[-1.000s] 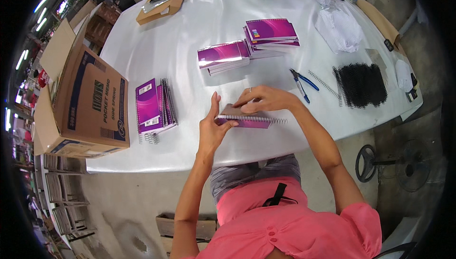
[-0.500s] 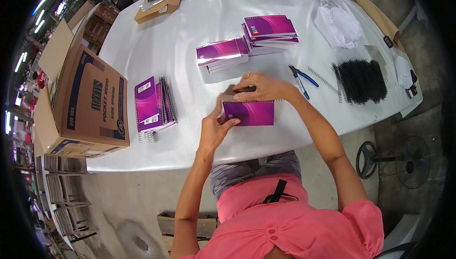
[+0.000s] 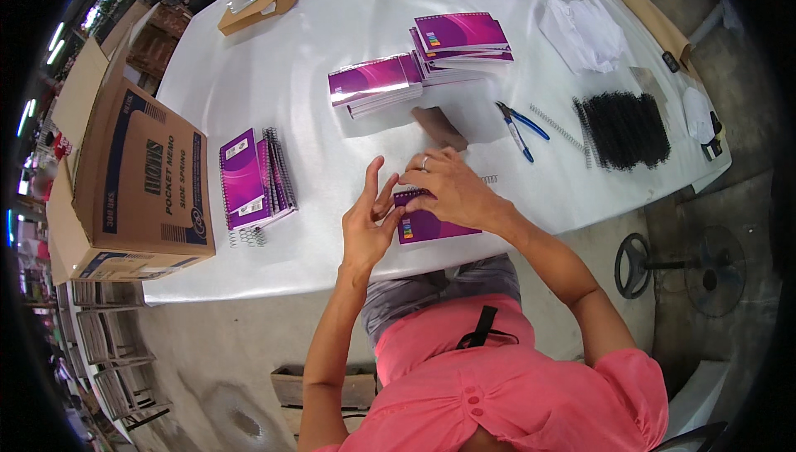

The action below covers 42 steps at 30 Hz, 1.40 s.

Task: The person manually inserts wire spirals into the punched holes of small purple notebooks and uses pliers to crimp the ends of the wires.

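Observation:
A small purple spiral notebook (image 3: 439, 229) lies at the near edge of the table in front of me. My left hand (image 3: 367, 226) pinches its upper left corner between thumb and fingers, the index finger raised. Over the notebook's top edge, my right hand (image 3: 452, 191) is closed with its fingertips at the same corner, hiding most of the binding. A wire coil (image 3: 489, 179) sticks out past the notebook's right end. Just beyond my right hand a dark brown flat piece (image 3: 440, 128) rests on the table.
Purple notebooks stand in two stacks, one middle (image 3: 375, 83) and one further right (image 3: 462, 35). Blue-handled pliers (image 3: 521, 130), a loose coil and a heap of black coils (image 3: 620, 130) lie right. Finished-looking notebooks (image 3: 246, 178) and an open carton (image 3: 137, 174) are left.
My right hand has let go of the dark brown piece, which now lies on the table. Both hands have come together at the notebook's upper left corner.

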### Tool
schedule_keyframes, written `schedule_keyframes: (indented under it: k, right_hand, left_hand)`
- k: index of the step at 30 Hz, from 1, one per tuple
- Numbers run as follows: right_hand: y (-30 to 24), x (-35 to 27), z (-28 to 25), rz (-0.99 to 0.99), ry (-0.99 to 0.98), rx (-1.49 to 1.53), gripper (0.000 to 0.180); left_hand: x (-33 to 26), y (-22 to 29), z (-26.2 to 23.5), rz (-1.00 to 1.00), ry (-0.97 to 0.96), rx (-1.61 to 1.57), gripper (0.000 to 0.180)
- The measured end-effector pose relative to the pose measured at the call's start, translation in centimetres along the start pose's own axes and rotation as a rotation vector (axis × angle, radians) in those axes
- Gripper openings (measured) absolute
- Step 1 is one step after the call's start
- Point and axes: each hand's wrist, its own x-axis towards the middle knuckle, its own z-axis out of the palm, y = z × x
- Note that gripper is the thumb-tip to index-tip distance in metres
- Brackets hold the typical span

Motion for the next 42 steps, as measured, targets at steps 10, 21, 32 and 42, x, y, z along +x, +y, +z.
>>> schedule_keyframes:
  k: [10,21,32,42]
  right_hand:
    - [-2.2,0.0,-0.5,0.31,-0.017,0.399,0.022]
    - [-3.1,-1.4,-0.7,0.002,0.042,-0.018,0.015]
    - [-2.3,-1.2,0.8,0.053,0.154,0.032,0.011]
    - [-6.7,-9.6,3.0,-0.261,0.139,0.223,0.023]
  left_hand:
    - [0.5,-1.3,-1.1,-0.078,-0.113,-0.226,0.062]
    - [-0.7,-1.4,0.2,-0.227,-0.077,-0.247,0.028]
    - [0.4,-1.5,-0.9,-0.315,-0.269,-0.172,0.043]
    - [0.1,-2.2,-0.1,-0.129,-0.143,-0.249,0.048]
